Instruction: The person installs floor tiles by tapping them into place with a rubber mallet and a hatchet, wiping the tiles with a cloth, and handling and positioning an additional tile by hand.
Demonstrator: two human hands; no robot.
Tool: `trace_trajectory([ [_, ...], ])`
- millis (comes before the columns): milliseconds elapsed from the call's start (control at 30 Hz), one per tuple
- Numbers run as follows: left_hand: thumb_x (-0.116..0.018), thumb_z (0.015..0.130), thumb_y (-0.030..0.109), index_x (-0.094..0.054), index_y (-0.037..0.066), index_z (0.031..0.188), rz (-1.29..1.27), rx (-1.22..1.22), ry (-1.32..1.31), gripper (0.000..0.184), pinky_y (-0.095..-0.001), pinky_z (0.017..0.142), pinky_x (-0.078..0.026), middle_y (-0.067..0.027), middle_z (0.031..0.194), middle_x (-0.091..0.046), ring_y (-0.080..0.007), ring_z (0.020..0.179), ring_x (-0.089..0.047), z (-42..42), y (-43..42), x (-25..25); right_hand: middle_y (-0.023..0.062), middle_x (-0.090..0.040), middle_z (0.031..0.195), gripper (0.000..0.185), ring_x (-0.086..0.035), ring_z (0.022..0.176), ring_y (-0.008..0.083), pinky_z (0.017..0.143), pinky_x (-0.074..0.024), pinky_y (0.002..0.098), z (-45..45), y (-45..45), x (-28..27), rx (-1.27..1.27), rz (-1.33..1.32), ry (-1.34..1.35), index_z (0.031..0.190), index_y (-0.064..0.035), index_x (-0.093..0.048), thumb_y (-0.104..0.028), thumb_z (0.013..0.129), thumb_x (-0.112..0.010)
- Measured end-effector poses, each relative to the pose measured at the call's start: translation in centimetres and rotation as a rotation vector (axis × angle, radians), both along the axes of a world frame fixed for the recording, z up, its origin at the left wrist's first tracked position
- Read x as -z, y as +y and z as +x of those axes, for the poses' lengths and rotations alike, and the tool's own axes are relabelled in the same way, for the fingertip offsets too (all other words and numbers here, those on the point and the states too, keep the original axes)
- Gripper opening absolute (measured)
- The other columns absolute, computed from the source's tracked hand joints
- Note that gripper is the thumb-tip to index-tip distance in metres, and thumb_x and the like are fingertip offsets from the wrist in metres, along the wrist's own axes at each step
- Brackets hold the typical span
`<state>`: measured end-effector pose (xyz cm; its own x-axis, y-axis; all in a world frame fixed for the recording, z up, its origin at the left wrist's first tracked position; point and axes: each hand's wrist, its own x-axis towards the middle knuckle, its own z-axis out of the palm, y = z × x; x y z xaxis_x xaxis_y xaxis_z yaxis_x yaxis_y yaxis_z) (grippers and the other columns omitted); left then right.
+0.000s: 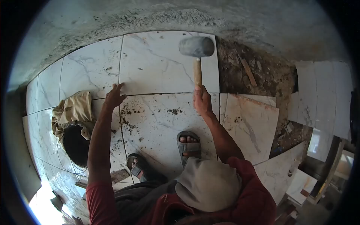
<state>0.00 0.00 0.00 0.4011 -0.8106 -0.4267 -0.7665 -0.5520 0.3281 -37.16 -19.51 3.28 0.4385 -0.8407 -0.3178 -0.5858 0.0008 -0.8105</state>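
My right hand [203,100] is closed round the wooden handle of a mallet [197,71]. The mallet's thick grey head, slightly blurred, is over the large white marbled tile [157,63] near the wall; whether it touches is unclear. My left hand [115,96] has its fingers spread at the joint between tiles, near that tile's lower left corner. Crumbs of dirt lie on the nearer tile [153,116], where my sandalled feet stand.
A rough grey wall [157,17] borders the tiles. Right of them is bare soil [255,63] with a wood strip [247,71]. Loose tiles [249,123] lie at right. A tan cloth [77,107] and a dark round object [75,144] are left of my arm.
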Motion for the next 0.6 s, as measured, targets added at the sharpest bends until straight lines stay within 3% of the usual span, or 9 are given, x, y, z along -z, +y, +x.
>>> trace_trajectory([
  [67,-0.07,0.078,0.028,-0.037,0.017,0.135,-0.067,0.01,-0.108,0.067,-0.048,0.091,-0.045,-0.031,0.136,-0.038,-0.0417,0.11,-0.055,1.7,0.5,-1.3,0.0208,-0.059,0.071,0.05,-0.062,0.066,0.0362,0.06,-0.0467,0.0468,1.8,1.4,0.4,0.05,-0.038,-0.307,0.101,0.001,-0.05,-0.048,0.096,-0.041],
  [100,-0.07,0.078,0.028,-0.037,0.017,0.135,0.0,0.021,0.043,0.067,-0.048,0.091,-0.045,-0.031,0.136,-0.038,-0.0417,0.11,-0.055,-5.6,2.5,0.9,0.0208,-0.059,0.071,0.05,-0.062,0.066,0.0362,0.06,-0.0467,0.0468,-5.2,3.6,-0.3,0.069,0.025,-0.154,0.101,0.001,-0.05,-0.048,0.096,-0.041],
  [167,-0.07,0.077,0.027,-0.038,0.017,0.134,0.003,-0.019,0.054,0.066,-0.0473,0.089,-0.046,-0.0307,0.133,-0.04,-0.0418,0.108,-0.056,-3.4,1.0,-0.2,0.0167,-0.057,0.064,0.047,-0.06,0.059,0.0348,0.055,-0.0463,0.0435,-3.4,2.6,3.2,-0.011,-0.279,-0.088,0.092,0.0,-0.049,-0.046,0.097,-0.039],
  [200,-0.07,0.077,0.027,-0.038,0.017,0.134,-0.014,-0.018,0.031,0.066,-0.0473,0.089,-0.046,-0.0307,0.133,-0.04,-0.0418,0.108,-0.056,-2.6,0.4,-0.7,0.0162,-0.056,0.064,0.047,-0.059,0.059,0.0348,0.054,-0.046,0.0432,-2.5,0.9,3.7,-0.048,0.161,0.094,0.089,-0.0005,-0.048,-0.045,0.097,-0.038],
  [300,-0.071,0.076,0.026,-0.039,0.017,0.134,-0.022,-0.016,0.005,0.067,-0.0479,0.088,-0.047,-0.0299,0.132,-0.042,-0.0417,0.107,-0.057,-2.7,0.1,-0.7,0.0187,-0.058,0.068,0.048,-0.06,0.062,0.0363,0.057,-0.0468,0.0449,-2.2,1.0,-3.5,0.085,0.219,-0.149,0.093,0.0006,-0.049,-0.046,0.097,-0.038],
  [367,-0.072,0.075,0.026,-0.039,0.017,0.134,-0.041,-0.023,-0.001,0.068,-0.0484,0.088,-0.047,-0.0297,0.132,-0.042,-0.0421,0.106,-0.057,-2.6,0.2,-0.4,0.0209,-0.059,0.07,0.049,-0.061,0.064,0.0372,0.058,-0.047,0.0455,-3.7,1.2,-1.5,0.065,0.11,-0.204,0.097,0.0013,-0.05,-0.047,0.096,-0.039],
  [433,-0.072,0.075,0.026,-0.039,0.017,0.134,-0.028,-0.028,-0.017,0.068,-0.0486,0.088,-0.046,-0.0302,0.132,-0.042,-0.0427,0.107,-0.056,-2.9,-0.1,-0.7,0.0191,-0.058,0.067,0.051,-0.061,0.062,0.0357,0.057,-0.0468,0.0439,-4.9,1.1,2.5,0.087,-0.316,-0.118,0.099,0.0009,-0.051,-0.048,0.096,-0.038],
  [467,-0.073,0.075,0.026,-0.039,0.016,0.134,-0.002,-0.031,-0.028,0.069,-0.0487,0.088,-0.046,-0.0306,0.132,-0.041,-0.0433,0.107,-0.056,-3.1,-0.1,-0.9,0.0197,-0.057,0.065,0.051,-0.061,0.064,0.0375,0.057,-0.0464,0.044,-5.5,0.5,3.7,0.054,-0.221,0.077,0.1,0.0002,-0.05,-0.049,0.097,-0.038],
  [600,-0.072,0.075,0.027,-0.039,0.016,0.134,-0.009,-0.025,-0.041,0.068,-0.0486,0.089,-0.046,-0.032,0.133,-0.041,-0.044,0.107,-0.056,-2.9,0.5,-0.7,0.0215,-0.057,0.066,0.048,-0.06,0.065,0.0429,0.054,-0.0461,0.044,-5.8,0.2,-2.4,0.112,0.06,-0.121,0.099,0.0003,-0.049,-0.047,0.096,-0.04],
])
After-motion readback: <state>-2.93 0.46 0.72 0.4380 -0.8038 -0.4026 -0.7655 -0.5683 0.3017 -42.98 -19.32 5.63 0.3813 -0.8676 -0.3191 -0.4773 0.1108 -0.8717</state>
